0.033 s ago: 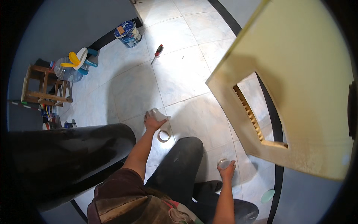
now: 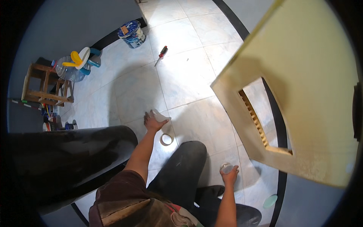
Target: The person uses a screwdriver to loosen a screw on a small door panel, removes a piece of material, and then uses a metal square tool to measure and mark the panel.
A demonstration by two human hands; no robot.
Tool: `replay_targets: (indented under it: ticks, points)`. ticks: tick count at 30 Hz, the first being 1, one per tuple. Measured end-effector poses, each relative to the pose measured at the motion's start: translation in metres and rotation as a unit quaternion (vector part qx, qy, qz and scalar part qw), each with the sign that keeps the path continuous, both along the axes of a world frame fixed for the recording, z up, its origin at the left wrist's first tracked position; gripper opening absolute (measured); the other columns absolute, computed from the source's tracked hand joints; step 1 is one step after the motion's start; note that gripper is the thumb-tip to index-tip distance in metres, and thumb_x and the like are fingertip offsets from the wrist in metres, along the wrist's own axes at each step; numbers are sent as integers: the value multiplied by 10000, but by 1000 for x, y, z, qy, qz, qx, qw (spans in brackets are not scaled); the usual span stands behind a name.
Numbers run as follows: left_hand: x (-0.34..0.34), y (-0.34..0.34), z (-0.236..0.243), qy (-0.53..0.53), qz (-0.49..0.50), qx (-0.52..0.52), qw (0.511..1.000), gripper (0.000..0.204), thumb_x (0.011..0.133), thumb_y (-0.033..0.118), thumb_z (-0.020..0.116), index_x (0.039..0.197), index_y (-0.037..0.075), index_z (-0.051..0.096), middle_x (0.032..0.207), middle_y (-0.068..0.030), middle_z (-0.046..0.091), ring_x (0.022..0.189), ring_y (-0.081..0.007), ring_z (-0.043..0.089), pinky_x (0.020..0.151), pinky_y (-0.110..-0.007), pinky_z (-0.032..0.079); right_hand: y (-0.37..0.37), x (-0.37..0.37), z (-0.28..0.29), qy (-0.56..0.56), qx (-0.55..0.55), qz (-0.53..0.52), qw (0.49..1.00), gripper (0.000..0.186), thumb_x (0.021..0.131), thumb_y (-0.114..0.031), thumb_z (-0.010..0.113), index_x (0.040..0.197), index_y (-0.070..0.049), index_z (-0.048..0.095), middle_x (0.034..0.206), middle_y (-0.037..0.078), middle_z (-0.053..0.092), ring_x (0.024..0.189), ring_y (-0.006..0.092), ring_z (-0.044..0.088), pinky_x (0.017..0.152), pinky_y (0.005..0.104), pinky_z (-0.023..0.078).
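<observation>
My left hand (image 2: 153, 122) is stretched out over the tiled floor with its fingers spread and the thumb pointing right. Nothing is plainly held in it; a pale grey patch between thumb and fingers may be a shadow or a thin thing, I cannot tell. Just below that hand lies a roll of tape (image 2: 166, 139), flat on its side. Down at the right, my right hand (image 2: 229, 174) is closed around a small clear round container (image 2: 226, 167), held low near the floor beside my knee. Its contents are too small to make out.
A cream panel (image 2: 321, 94) with a rectangular cut-out leans in from the right. A green disc (image 2: 270, 201) lies below it. Ahead are a screwdriver (image 2: 161, 55) and a paint bucket (image 2: 132, 35). Leftward stand a wooden stool (image 2: 47, 85), a plastic bottle (image 2: 70, 70) and a black cylindrical object (image 2: 75, 151).
</observation>
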State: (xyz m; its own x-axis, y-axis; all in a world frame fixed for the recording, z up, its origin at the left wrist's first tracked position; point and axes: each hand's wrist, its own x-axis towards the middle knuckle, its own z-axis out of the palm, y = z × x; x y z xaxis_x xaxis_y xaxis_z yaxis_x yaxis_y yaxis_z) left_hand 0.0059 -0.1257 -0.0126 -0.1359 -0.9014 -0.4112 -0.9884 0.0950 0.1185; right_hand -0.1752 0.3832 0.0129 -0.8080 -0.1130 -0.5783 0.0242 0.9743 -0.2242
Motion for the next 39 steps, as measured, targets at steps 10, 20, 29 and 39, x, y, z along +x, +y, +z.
replay_targets:
  ticks: [10,20,29,39]
  points:
    - [13,-69,-54,-39,169,141,975,1816,442,664,973,1549,65,-336,1594,-396,-275,1495,-589,-200,1208,-681,8,-28,-1,-8,-59,170,-8,984,1202,588,-296,984,1486,-23,234,1432,316,451,1336,491,486,1102,509,467]
    - [12,-84,-51,5,150,198,969,1763,508,582,987,1545,33,-328,1557,-416,-325,1456,-644,-219,1182,-721,42,-387,-103,-38,72,-56,389,917,978,805,-264,818,1560,58,286,1566,324,356,1485,446,310,1239,503,261]
    - [12,-106,-39,11,142,254,956,1651,604,532,967,1566,-5,-262,1564,-445,-266,1445,-663,-211,1163,-747,28,-777,-154,-44,310,-149,673,655,527,1010,-146,496,1534,-155,438,1594,149,406,1470,358,381,1180,588,335]
    - [19,-108,-47,3,148,253,956,1663,574,585,959,1579,-11,-225,1586,-443,-203,1466,-660,-145,1164,-746,80,-847,-179,-58,99,-185,639,740,183,877,-141,650,1045,-79,616,1073,146,663,983,350,655,929,507,526]
